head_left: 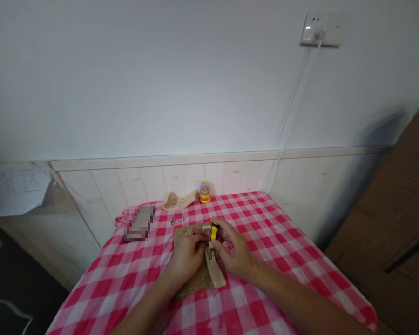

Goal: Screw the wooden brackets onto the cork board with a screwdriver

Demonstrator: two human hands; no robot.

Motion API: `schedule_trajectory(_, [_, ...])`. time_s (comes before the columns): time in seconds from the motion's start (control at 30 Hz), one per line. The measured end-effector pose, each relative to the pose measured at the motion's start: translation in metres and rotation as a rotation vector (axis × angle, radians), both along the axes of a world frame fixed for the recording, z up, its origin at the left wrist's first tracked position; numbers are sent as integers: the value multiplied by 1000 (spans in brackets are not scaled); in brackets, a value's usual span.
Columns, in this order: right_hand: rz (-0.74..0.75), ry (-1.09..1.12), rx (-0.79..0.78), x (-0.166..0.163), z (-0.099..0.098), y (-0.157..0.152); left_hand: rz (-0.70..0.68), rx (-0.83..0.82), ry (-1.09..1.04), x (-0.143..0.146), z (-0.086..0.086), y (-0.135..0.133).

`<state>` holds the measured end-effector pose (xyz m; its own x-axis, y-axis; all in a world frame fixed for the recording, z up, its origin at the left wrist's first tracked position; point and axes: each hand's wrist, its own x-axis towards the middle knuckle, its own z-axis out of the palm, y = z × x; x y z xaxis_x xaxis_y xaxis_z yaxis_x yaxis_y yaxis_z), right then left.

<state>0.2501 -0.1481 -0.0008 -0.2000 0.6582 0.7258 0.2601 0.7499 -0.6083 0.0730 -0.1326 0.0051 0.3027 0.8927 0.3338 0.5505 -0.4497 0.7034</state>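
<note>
A short yellow-and-black screwdriver [215, 231] is held between the thumb and fingers of my right hand [238, 253], tilted with its metal tip downward. Below the tip lies a pale wooden piece [215, 270], its near end pointing toward me. My left hand [188, 253] is closed at the far part of this wood, its fingers bent and pressed together; what they grip is hidden. Both hands are over a brown board [195, 284] that lies under the wood. A small wooden block [206, 228] shows just beyond the fingertips.
A red-and-white checked cloth [265, 298] covers the table. Toward the wall stand a curved wooden part [179, 201] and a yellow-capped container [205, 191]. Small metal pieces [177, 219] and a pixelated flat object [140, 223] lie left. A brown panel [387, 209] rises at right.
</note>
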Motion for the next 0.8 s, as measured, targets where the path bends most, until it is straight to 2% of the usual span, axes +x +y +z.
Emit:
schedule_trajectory(0.3, [-61, -22, 36, -1, 1, 1, 8, 1, 11, 1, 1, 0])
schedule_trajectory(0.63, [-159, 157, -59, 1, -17, 22, 2, -22, 1, 0, -2, 1])
schedule_trajectory(0.8, [-129, 108, -12, 0, -20, 24, -12, -20, 4, -1, -2, 1])
